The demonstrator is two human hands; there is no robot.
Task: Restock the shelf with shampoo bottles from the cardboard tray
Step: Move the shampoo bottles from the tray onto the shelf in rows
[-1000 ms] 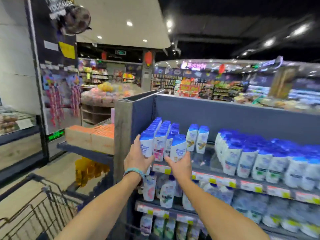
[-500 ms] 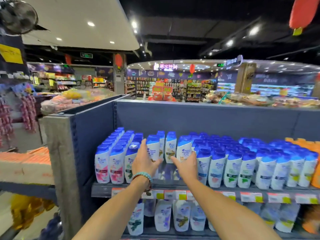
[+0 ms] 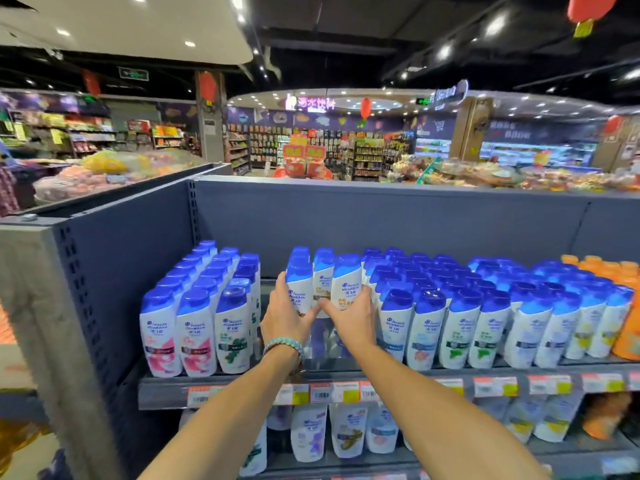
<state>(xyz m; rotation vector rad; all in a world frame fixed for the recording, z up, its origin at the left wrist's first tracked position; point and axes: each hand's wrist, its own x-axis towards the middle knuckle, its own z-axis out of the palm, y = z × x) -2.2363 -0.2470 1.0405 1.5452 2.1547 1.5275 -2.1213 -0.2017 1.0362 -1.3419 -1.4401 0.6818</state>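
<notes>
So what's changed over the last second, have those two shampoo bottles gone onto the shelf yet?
Both hands pushed forward from the front edge into the gap on the top shelf. The left hand still grips one shampoo bottle, and the right hand still grips the other bottle. Neither has been let go. The standing rows on either side stayed put.

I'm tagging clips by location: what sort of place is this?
A supermarket, most likely: rows of shampoo bottles on a shelf edged with price tags, and stocked aisles behind.
</notes>
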